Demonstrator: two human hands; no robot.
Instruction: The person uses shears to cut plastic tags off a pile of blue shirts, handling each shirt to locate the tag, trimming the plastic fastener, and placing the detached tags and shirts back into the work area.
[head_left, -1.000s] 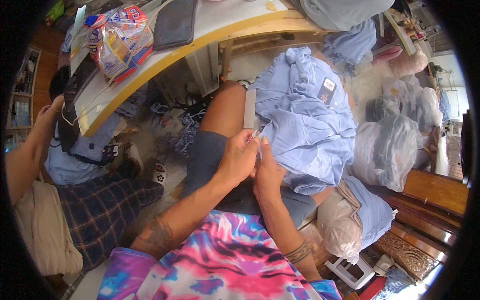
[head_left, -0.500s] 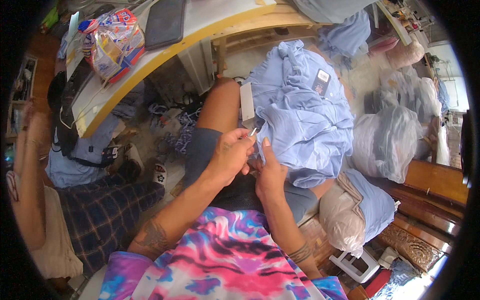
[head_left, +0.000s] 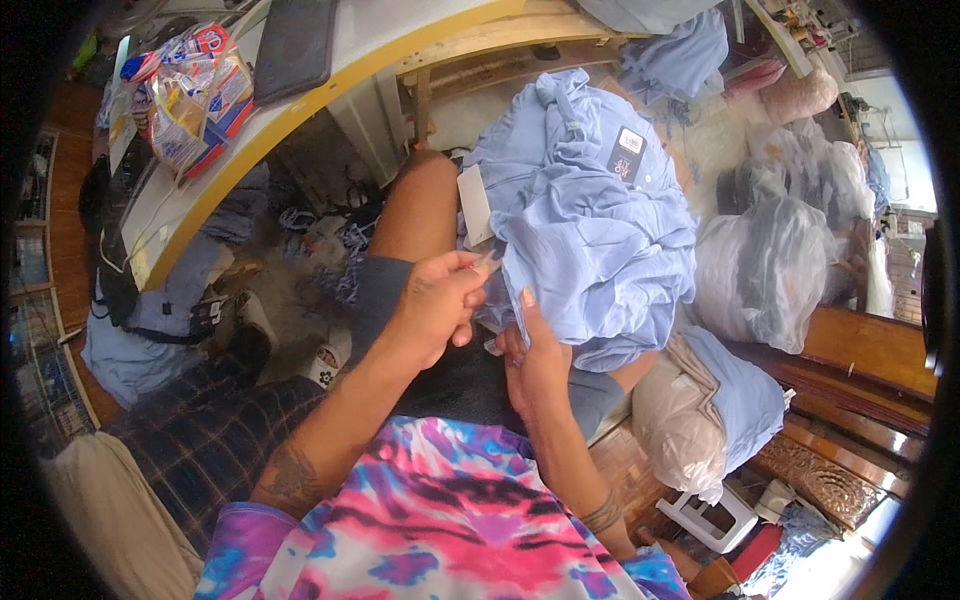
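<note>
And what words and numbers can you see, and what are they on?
I won't copy the print out, but here is where it shows:
Dark tag on the blue garment: pale lettering.
White sticker on that tag: dark marks, too small to read.
Shiny clear, red and blue bag: coloured lettering, crumpled in places.
White card at the garment's edge: no print I can make out.

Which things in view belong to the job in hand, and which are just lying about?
Apparently in use:
light-blue garment, edge in the right hand
small item, too blurred to identify, in the left hand
white tag at the garment's left edge

Apparently lying about:
printed plastic bag, table
dark tablet-like slab, table
plastic-wrapped bundle, right
</note>
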